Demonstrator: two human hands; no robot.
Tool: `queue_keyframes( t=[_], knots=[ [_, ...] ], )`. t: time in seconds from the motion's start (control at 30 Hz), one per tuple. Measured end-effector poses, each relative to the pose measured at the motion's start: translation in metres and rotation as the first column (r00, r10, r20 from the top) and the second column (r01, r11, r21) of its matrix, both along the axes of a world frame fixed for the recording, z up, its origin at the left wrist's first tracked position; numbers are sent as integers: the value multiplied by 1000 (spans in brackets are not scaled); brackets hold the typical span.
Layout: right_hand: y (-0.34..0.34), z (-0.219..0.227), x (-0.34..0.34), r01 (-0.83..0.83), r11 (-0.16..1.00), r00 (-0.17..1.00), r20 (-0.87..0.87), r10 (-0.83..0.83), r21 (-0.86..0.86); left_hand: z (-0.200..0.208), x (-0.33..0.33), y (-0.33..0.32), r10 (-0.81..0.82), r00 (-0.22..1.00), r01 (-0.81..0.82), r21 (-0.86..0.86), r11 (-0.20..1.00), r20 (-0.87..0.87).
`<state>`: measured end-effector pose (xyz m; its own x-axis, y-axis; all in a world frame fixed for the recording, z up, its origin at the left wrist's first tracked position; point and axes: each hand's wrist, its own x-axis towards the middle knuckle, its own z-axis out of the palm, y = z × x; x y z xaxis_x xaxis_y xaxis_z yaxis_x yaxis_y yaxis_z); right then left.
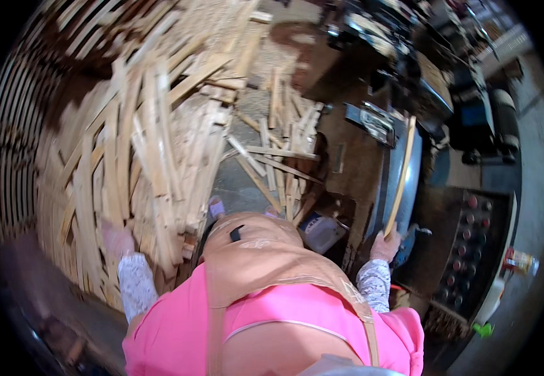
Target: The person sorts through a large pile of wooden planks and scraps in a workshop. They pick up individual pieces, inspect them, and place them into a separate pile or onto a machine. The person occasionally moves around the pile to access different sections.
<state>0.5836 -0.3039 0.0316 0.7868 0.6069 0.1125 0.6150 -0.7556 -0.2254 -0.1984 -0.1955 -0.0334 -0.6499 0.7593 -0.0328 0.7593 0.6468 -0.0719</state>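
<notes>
Pale wood forms a long, thin slat (401, 178) over shiny metal (412, 182), its near end pinched in the right hand (385, 245); the blurred left hand (118, 239) is at the rough plank pile (153, 144), grip unclear. Whitish plastic jug (327, 234): contents indistinct.

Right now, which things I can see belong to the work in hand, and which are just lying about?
Apparently in use:
wooden strip, in the right hand
metal surface under it
wood pile, by the left hand

Apparently lying about:
pale plastic container
green object
</notes>
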Motion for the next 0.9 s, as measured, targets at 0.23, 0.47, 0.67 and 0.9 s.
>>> queue_keyframes(
  t=[0.23, 0.47, 0.67, 0.9],
  knots=[
    [62, -49, 74, -24, 1000, 942, 334, 22, -1, 47, 6, 15, 245, 969, -245, -25, 969, 7],
    [282, -31, 64, -60, 941, 976, -179, 125, 333, 92, 4, 28, 37, 999, -45, 311, 949, 32],
    [283, -20, -276, -672, 437, -86, -649, 756, 598, 115, 129, 115, -658, 491, 195, 663, 722, 572],
    [219, 16, -254, -233, 714, 90, -716, 692, 661, 75, 350, 177, -673, -421, -420, 526, 739, 609]
  ],
)
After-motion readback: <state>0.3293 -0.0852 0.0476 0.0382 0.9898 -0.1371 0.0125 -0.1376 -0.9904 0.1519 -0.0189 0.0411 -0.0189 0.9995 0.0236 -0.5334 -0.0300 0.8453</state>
